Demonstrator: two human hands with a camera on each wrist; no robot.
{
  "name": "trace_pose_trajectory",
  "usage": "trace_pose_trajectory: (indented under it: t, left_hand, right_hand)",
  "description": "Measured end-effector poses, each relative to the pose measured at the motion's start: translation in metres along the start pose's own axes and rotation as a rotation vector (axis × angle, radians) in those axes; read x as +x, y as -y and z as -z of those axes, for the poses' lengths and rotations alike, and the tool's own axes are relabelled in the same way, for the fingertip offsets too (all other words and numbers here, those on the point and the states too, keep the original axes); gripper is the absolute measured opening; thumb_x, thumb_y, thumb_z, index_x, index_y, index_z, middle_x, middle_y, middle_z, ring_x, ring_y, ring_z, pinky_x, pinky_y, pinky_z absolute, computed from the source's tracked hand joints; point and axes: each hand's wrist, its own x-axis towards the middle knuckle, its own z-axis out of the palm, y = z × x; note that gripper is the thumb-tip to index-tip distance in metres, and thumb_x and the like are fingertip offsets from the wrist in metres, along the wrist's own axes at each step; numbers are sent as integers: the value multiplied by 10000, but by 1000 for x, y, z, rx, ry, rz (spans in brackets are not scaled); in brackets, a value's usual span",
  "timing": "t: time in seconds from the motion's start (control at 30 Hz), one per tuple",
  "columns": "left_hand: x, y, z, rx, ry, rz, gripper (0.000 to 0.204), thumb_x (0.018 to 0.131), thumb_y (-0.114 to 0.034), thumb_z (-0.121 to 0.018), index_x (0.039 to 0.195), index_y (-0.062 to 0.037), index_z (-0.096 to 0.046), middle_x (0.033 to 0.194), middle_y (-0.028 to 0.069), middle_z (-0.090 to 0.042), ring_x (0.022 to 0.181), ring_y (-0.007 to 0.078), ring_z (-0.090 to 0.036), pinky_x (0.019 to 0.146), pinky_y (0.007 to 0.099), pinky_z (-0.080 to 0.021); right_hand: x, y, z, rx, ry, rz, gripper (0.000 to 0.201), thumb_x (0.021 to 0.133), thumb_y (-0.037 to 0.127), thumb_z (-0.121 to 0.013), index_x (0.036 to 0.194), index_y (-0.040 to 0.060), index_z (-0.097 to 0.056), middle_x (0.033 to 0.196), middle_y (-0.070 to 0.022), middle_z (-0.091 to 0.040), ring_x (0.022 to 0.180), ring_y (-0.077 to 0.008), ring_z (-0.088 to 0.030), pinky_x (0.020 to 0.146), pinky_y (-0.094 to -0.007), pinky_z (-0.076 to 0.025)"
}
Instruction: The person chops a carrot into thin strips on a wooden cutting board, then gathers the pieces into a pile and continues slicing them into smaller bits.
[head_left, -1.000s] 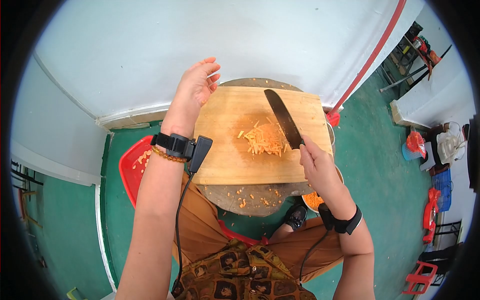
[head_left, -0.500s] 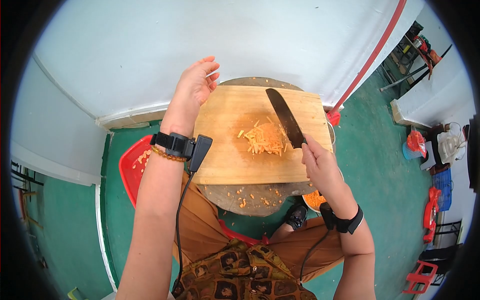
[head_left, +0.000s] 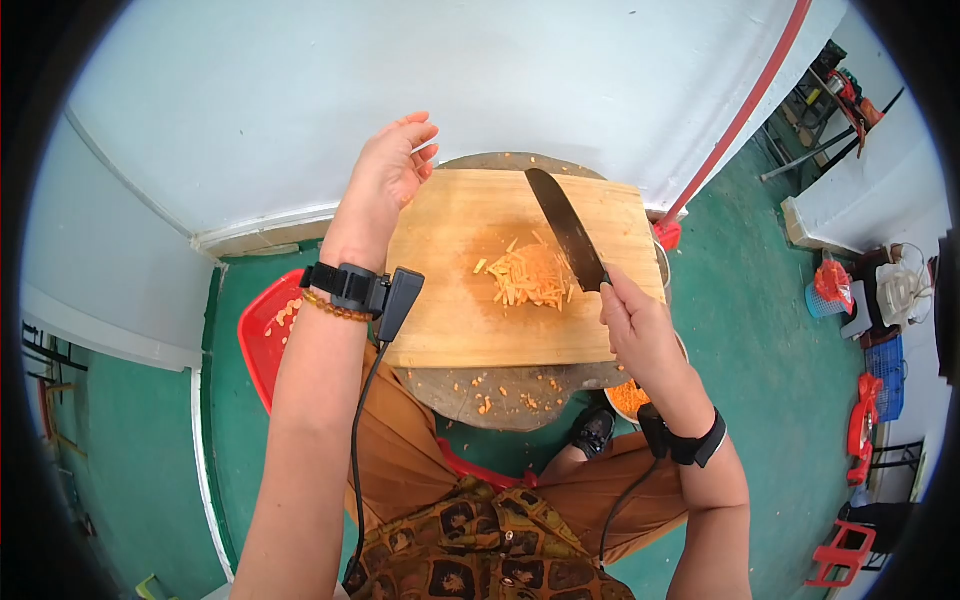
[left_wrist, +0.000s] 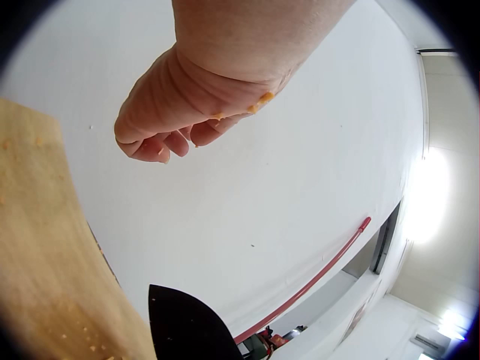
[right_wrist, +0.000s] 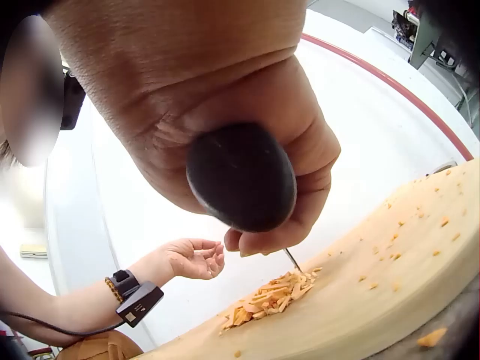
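My right hand (head_left: 640,325) grips the black handle (right_wrist: 241,178) of a kitchen knife (head_left: 565,228), whose dark blade points away to the upper left over the wooden cutting board (head_left: 440,330). Beside the blade lies a pile of orange strips (head_left: 528,278), which look like cut carrot. In the right wrist view the blade's thin edge comes down close to the strips (right_wrist: 274,298). My left hand (head_left: 395,160) hangs in the air past the board's far left corner, fingers loosely curled around nothing. Small orange bits (left_wrist: 261,102) stick to its palm side.
The board rests on a round, worn stump-like block (head_left: 470,395) strewn with orange scraps. A red basin (head_left: 258,340) with pale pieces stands at left, and a bowl of orange shreds (head_left: 627,400) at right. Behind the board rises a white wall (head_left: 500,80).
The knife and right hand shift slightly, first right, then the blade tip swings a little back to the left and away. The left hand and the pile stay nearly still.
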Motion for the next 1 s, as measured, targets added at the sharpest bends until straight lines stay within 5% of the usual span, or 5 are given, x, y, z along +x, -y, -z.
trace_pose_trajectory:
  t: [0.4, 0.6, 0.77, 0.9, 1.0]
  left_hand:
    - [2, 0, 0, 0, -17, 12, 445, 846, -67, -690, 1269, -100, -554, 1086, 67, -595, 906, 183, -564, 624, 253, -435]
    - [-2, -1, -1, 141, 35, -33, 420, 867, -121, -685, 1271, -106, -571, 1133, 52, -609, 960, 172, -568, 733, 292, -445]
    - [-10, 25, -18, 821, 366, -424, 466, 902, -161, -657, 1347, -92, -536, 1282, 79, -590, 1218, 236, -501, 1000, 372, -415]
    - [-23, 47, -29, 1169, 596, -756, 506, 900, -184, -660, 1373, -80, -515, 1314, 130, -575, 1306, 284, -441, 1128, 384, -328]
    - [-29, 45, -27, 1316, 566, -819, 356, 869, -223, -683, 1192, -82, -633, 1164, 106, -620, 1203, 311, -488, 1045, 423, -392]
  right_hand:
    - [6, -2, -1, 2, 29, 31, 306, 978, 133, -521, 1222, -48, -558, 824, -279, -621, 806, -397, -661, 716, -383, -502]
    - [9, -6, 0, -11, 48, 13, 290, 964, 131, -542, 1191, -46, -575, 811, -276, -625, 768, -397, -654, 696, -401, -500]
    - [12, 1, 8, -39, 122, -38, 277, 940, 126, -579, 1161, -40, -591, 820, -274, -635, 767, -401, -652, 685, -414, -503]
    - [22, -10, 15, -161, 105, 125, 264, 938, 150, -597, 1138, -22, -596, 842, -257, -654, 776, -402, -653, 669, -426, -509]
    - [34, 4, 28, -336, 116, 207, 249, 937, 179, -607, 1110, 1, -603, 858, -230, -665, 800, -399, -651, 677, -437, -515]
